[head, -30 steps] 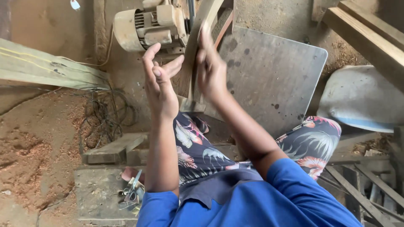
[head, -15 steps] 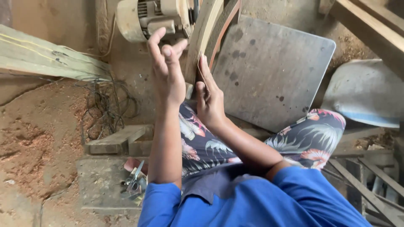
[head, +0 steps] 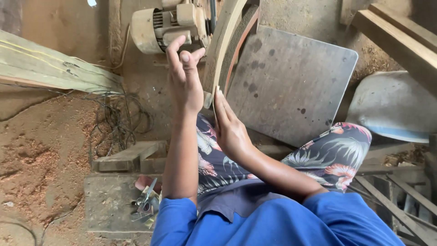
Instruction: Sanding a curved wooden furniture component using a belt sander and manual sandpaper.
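1. the left hand is raised with its back to the camera, fingers held loosely together and pointing up; it lies against the left side of a curved wooden piece; whether the fingers actually clasp the wood cannot be told from this angle.
2. the right hand sits lower, at the bottom end of the same wooden piece; its fingers are stretched flat and pressed along the wood's right edge, with what looks like a thin sheet pinched under them; the sheet is too narrow to tell for sure.
3. the curved wooden piece rises from between the two hands up and to the right, leaving the top of the view; its lower end is just above the person's knee.
4. a cream electric motor stands just left of the wood's upper part, near the left fingertips.
5. a grey metal plate with dark spots lies tilted to the right of the wood, reaching down to the person's flower-patterned shorts.
6. tangled dark wires lie on the sawdust-strewn floor to the left; a long pale plank runs above them.
7. a small wooden block rests by the left forearm; below it lie some metal clips beside the blue sleeve.
8. a timber beam crosses the top right corner.
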